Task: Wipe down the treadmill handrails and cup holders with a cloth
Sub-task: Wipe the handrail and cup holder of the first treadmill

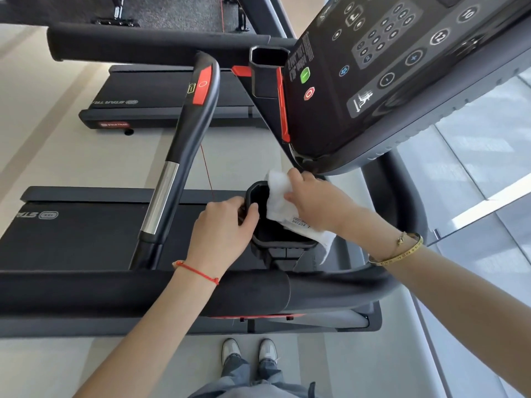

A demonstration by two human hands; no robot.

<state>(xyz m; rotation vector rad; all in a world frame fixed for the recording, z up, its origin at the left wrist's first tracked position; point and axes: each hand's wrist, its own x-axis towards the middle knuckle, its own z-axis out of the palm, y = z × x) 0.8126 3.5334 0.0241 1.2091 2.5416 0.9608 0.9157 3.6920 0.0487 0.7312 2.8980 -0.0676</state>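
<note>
A black cup holder (275, 239) hangs below the treadmill console, just beyond the padded side handrail (143, 294). My left hand (224, 234) grips the holder's left rim, thumb over the edge. My right hand (316, 199) holds a white cloth (280, 196) and presses it against the holder's right inner wall; the cloth's tail drapes over the rim toward me. A second cup holder (267, 70) sits at the console's far side. The curved centre handlebar (184, 145), black with a chrome band and a red patch, rises to the left.
The black console (388, 67) with its keypad, green and red buttons overhangs my right hand. A thin red safety cord (207, 170) hangs near the handlebar. The treadmill belt (86, 234) lies beyond the handrail, with another treadmill farther back. My shoes (248, 351) stand on pale floor.
</note>
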